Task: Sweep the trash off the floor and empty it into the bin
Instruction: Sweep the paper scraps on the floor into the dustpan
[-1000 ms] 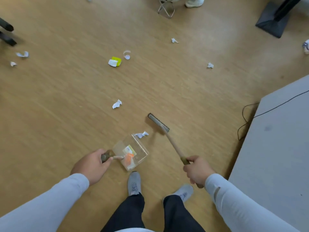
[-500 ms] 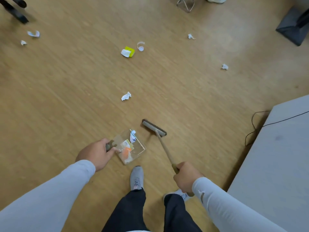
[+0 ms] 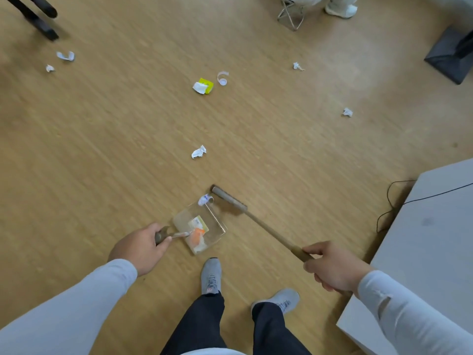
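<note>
My left hand grips the handle of a clear dustpan that rests on the wood floor in front of my feet, with orange and yellow scraps inside. My right hand holds the wooden handle of a broom whose brush head sits just beyond the pan's open edge. A small white paper scrap lies at the pan's far corner, touching the brush head. Further out lie a crumpled paper, a yellow and white wrapper and a curled strip. No bin is in view.
More paper bits lie at the far left and the right. A grey platform with a black cable stands at the right. Black chair legs, a metal stool frame and another person's shoe are at the back.
The broom head swept the small white scrap left to the dustpan's edge. My right hand has since moved back out to the right, and the view has shifted slightly.
</note>
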`<state>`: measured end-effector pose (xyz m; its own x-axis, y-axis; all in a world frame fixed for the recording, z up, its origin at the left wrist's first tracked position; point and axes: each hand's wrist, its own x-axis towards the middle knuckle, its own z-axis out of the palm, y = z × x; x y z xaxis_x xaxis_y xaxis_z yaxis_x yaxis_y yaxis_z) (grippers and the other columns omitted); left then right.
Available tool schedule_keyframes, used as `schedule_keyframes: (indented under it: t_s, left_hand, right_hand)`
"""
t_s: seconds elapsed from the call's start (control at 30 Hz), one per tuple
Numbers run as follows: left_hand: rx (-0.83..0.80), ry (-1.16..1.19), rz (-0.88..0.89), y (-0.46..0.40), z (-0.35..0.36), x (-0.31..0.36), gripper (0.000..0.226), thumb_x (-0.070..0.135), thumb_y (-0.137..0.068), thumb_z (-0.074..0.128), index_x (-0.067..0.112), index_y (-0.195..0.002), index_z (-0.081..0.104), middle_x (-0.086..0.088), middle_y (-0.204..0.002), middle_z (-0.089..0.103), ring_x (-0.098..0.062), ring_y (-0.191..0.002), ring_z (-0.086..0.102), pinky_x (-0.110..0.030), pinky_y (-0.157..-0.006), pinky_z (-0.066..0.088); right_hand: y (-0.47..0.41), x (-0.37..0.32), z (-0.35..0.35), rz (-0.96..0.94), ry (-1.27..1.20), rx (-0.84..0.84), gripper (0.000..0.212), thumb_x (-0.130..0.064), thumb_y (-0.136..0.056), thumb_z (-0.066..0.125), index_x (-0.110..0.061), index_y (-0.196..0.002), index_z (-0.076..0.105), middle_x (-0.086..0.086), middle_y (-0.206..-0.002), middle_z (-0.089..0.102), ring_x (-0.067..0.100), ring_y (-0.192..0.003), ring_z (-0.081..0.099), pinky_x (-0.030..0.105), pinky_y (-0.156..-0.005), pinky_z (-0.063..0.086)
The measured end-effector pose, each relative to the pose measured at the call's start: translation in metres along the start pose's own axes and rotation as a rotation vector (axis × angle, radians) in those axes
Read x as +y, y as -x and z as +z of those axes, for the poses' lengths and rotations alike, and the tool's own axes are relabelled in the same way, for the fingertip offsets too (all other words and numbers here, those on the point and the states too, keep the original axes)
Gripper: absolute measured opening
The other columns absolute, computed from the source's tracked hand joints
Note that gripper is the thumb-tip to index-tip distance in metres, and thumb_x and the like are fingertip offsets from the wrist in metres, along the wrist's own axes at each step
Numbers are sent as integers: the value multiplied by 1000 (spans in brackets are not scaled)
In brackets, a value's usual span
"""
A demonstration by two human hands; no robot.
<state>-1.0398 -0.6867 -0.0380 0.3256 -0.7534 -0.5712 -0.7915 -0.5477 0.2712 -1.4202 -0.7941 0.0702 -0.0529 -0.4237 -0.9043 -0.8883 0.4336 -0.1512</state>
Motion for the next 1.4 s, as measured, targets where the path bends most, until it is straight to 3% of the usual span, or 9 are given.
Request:
schedule_keyframes:
  t_s: [0.17,0.37,0.6,0.73,0.83,0.97,1.13,1.4]
  left_hand:
    - [8,-28,-22,-2,-5,-9,16,50,-94,56,34,-96,57,12,-74,61,-19,-71,61,-31,-62,48]
    - [-7,-40,-56,-10,-3,-18,18,50,-94,56,32,-94,56,10,-75,62,-22,-73,62,-32,-67,52]
    - [10,-52,-59,-13,1,-24,18,50,-96,54,31,-96,53,14,-70,56,-20,-68,58,-31,-59,45]
    - [11,-44,-54,-14,4,-28,16,49,-96,54,33,-96,49,15,-70,54,-20,-71,57,-31,-60,43]
    - [10,-45,-58,-14,3,-34,19,49,-97,53,30,-101,53,13,-70,56,-20,-69,59,-30,-56,41]
    - [3,-58,-61,-14,1,-42,26,50,-97,52,27,-108,57,11,-73,59,-21,-70,60,-30,-55,40]
    - [-9,-50,-52,-21,-3,-42,35,52,-97,50,26,-118,57,5,-98,69,-23,-81,60,-32,-66,47]
    - [-29,-62,-61,-23,-7,-44,33,52,-97,50,27,-116,56,6,-90,68,-22,-79,65,-34,-64,52]
  right_hand:
    - [-24,-29,23,12,46,44,39,-14,-94,50,-24,-129,60,5,-66,59,20,-50,54,22,-41,40]
    - [-42,-62,52,-20,183,81,42,-13,-91,44,-23,-127,61,3,-79,63,20,-52,54,24,-43,43]
    - [-60,-94,73,-60,267,134,43,-11,-90,42,-22,-127,61,3,-94,65,22,-72,63,32,-61,55]
    - [-74,-115,73,-84,489,140,50,-7,-92,42,-26,-136,57,-1,-101,67,20,-79,65,31,-60,51]
    - [-68,-122,64,-96,720,101,41,-8,-93,45,-21,-126,63,-1,-95,64,17,-69,58,27,-51,42]
    - [-33,-109,25,-109,897,6,39,-11,-93,45,-26,-122,66,-6,-86,65,17,-68,59,28,-60,51]
    - [0,-77,-32,-58,542,-50,40,-24,-94,63,-39,-131,63,-1,-70,65,13,-49,53,26,-49,45]
    - [-7,-92,-20,-68,429,-19,46,-23,-93,65,-36,-137,60,5,-70,65,18,-53,53,30,-52,44]
